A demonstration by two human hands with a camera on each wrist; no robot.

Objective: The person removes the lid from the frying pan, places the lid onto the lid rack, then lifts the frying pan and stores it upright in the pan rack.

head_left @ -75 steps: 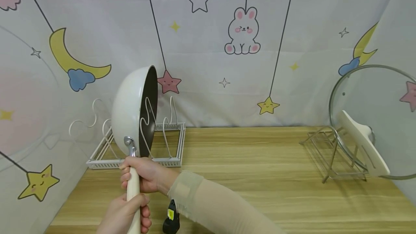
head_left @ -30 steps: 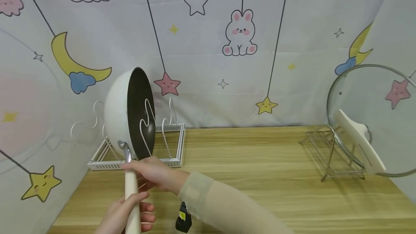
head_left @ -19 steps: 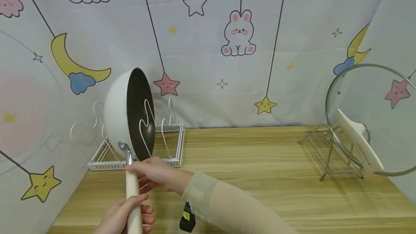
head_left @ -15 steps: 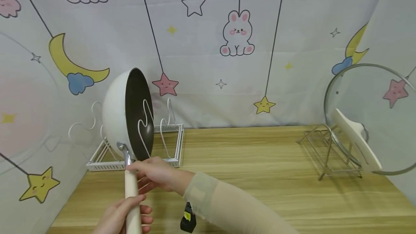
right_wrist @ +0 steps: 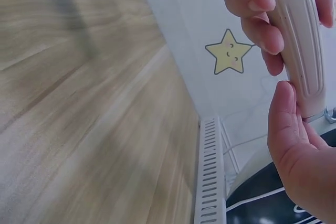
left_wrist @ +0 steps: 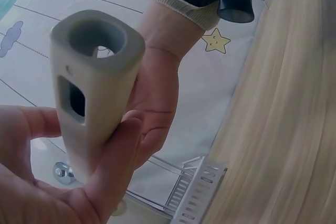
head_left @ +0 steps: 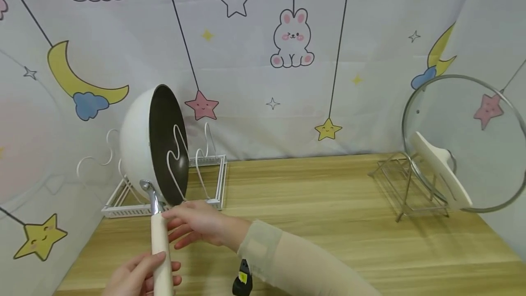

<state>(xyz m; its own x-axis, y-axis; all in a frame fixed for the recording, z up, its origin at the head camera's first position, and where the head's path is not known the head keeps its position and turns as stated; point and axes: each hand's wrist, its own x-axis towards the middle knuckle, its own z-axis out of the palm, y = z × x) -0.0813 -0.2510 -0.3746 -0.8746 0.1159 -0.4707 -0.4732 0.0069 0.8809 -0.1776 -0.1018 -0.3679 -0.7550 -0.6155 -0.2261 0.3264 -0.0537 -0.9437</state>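
Note:
A white wok (head_left: 134,145) with a dark inside stands on edge among the wire dividers of a white pan rack (head_left: 222,186) at the left. Its cream handle (head_left: 159,234) points down toward me. My left hand (head_left: 133,274) grips the lower handle, thumb on top and fingers behind; the hollow handle end shows in the left wrist view. My right hand (head_left: 201,224) is at the handle's upper end, its fingers loosely spread and not wrapped round it. In the right wrist view, the right hand's digits (right_wrist: 286,114) touch the handle near the metal joint.
At the right a wire stand (head_left: 404,191) holds a large glass lid (head_left: 485,150) and a cream slotted spatula (head_left: 441,168). A black wrist device (head_left: 243,280) shows below the right sleeve. The patterned cloth (head_left: 255,58) hangs behind the wooden table (head_left: 308,200).
The wok has turned, so more of its dark inside faces me. My right hand has loosened from its grip round the upper handle. The left hand still holds the handle; the view has shifted slightly.

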